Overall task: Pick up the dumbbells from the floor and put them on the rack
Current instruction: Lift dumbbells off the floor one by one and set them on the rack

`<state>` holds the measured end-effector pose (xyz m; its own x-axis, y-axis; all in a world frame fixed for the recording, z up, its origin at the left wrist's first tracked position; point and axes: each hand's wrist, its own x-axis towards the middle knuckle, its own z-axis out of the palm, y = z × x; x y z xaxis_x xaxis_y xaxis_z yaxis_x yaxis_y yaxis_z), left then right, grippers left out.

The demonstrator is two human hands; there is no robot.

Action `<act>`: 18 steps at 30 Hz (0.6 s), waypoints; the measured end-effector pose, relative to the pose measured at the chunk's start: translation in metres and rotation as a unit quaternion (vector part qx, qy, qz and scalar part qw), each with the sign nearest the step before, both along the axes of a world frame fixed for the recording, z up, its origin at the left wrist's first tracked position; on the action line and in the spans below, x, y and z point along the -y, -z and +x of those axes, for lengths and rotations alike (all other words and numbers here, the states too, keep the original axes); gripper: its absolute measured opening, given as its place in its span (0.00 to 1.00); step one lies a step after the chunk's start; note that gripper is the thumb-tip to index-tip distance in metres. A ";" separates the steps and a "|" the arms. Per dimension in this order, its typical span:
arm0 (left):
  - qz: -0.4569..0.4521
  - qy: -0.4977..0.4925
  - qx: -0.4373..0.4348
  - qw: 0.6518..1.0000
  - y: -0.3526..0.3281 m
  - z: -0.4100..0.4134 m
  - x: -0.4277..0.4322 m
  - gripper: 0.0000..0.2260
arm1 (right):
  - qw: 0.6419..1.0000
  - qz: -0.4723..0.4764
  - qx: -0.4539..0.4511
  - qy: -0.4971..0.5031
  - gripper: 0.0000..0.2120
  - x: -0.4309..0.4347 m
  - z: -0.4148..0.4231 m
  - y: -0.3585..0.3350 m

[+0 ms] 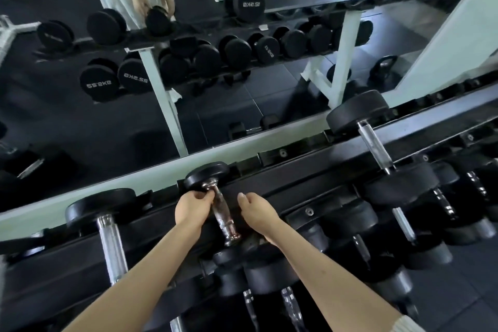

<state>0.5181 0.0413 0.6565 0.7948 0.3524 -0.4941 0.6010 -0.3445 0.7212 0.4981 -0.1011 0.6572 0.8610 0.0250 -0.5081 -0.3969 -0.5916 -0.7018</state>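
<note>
A small black dumbbell [225, 214] with a chrome handle lies across the top tier of the black rack [296, 180]. Its far head rests near the rack's back rail. My left hand [192, 206] grips the far end of the handle, just under that head. My right hand [257, 213] is right of the handle with its fingers curled down over the near head, which is mostly hidden beneath my palm. A larger dumbbell [107, 226] lies on the same tier to the left, and another large dumbbell [374, 143] lies to the right.
Lower tiers hold several black dumbbells [415, 226]. Behind the rack runs a pale ledge and a big mirror [188, 62], which reflects the rack, the dark floor, a kettlebell and a person in light clothing.
</note>
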 end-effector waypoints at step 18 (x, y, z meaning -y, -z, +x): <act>0.063 0.098 0.080 0.990 -0.043 -0.238 0.182 0.07 | 0.975 0.079 -0.010 0.207 0.22 0.198 -0.302 -0.004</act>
<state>0.2803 -0.1404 0.6997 0.9187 0.2349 -0.3174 0.3948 -0.5369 0.7456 0.1961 -0.2986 0.6608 0.8039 -0.2432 -0.5428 -0.5932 -0.2628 -0.7609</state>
